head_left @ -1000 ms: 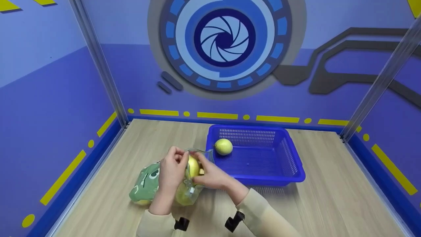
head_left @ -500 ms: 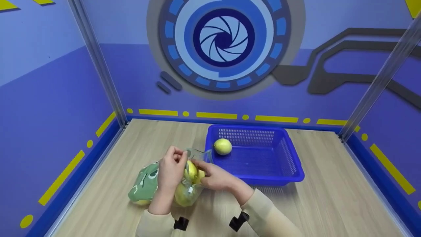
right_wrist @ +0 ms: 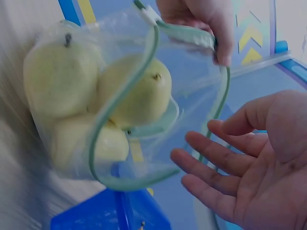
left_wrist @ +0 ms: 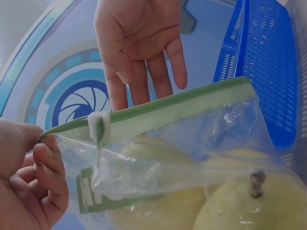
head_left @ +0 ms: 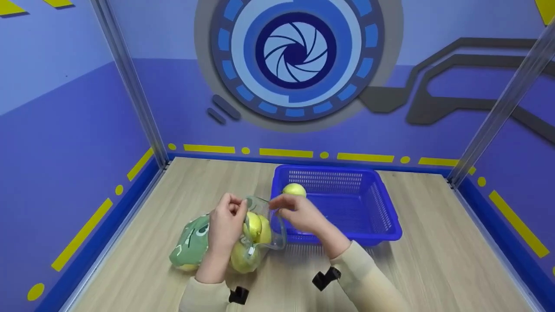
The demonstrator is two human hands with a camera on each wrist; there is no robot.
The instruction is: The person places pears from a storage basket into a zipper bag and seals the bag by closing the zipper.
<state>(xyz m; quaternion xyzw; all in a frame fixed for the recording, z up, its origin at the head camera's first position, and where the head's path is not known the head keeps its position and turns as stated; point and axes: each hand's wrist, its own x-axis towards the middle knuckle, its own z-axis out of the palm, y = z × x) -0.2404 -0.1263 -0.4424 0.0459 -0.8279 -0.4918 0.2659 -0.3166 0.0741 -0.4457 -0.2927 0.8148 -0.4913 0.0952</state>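
Note:
A clear zip bag with a green zip edge and white slider holds 3 pale yellow-green pears, two showing stems. In the head view, my left hand pinches the bag's rim between thumb and curled fingers. The bag's mouth gapes toward my right hand, whose fingers are extended and slightly bent with nothing in them. The right wrist view has those fingertips at the mouth's edge; whether they touch it I cannot tell. Another pear sits in the blue basket, partly hidden behind my right hand.
A green piece of bag printed with a cartoon face lies left of my left hand, yellow showing beneath it. Blue patterned panels enclose the wooden table at the back and both sides.
My right hand has left the pear inside the bag and moved right, out of the mouth toward the basket. The pears stay in the bag. My left hand keeps its pinch on the rim.

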